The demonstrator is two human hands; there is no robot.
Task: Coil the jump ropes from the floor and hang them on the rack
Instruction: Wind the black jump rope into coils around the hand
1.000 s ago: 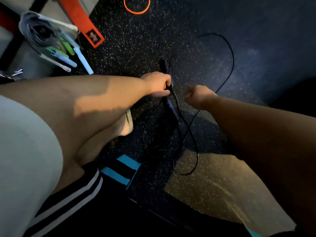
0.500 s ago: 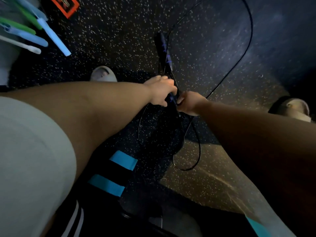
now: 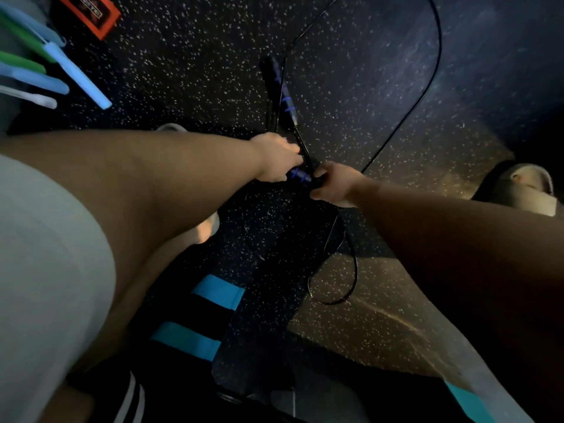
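Jump rope [image 3: 428, 87]: thin black cord, blue-banded dark handles [image 3: 287, 99].

The jump rope [image 3: 424, 96] loops ahead of both hands (other handles [image 3: 45, 74] lie far left).

Dark speckled rubber floor [image 3: 189, 87], warm light patch [image 3: 381, 303].

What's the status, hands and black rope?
Both hands closed on black jump rope: left hand, right hand at one handle. Other handle and cord loop on floor. Nothing obstructing.
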